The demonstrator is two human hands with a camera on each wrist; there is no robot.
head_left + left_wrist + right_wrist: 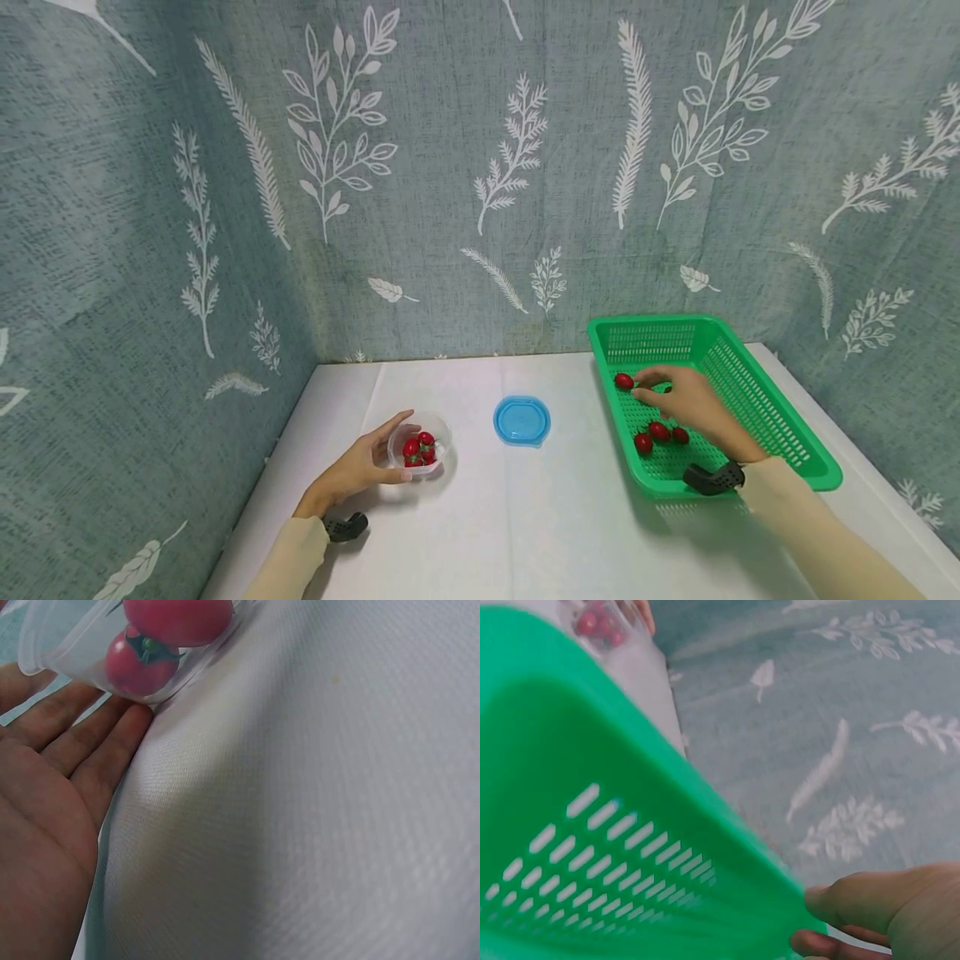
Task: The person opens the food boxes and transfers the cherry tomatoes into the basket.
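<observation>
My left hand [360,462] holds a clear plastic cup [442,427] from its left side, thumb in front and fingers behind. Several small red tomatoes [412,447] with green stems lie inside. In the left wrist view the fingers [112,739] rest along the wall of the cup [71,645]. Over the green basket [780,392] hovers my right hand [686,404], thumb and forefinger apart with nothing seen between them. One tomato [624,382] lies just left of those fingertips, and another is partly hidden beneath the hand. More tomatoes [659,431] sit nearer the basket's front.
A blue lid [522,420] lies on the white table [555,508] between cup and basket. Leaf-patterned grey-green cloth [450,183] hangs behind the table and at both sides. The basket has raised, slotted walls.
</observation>
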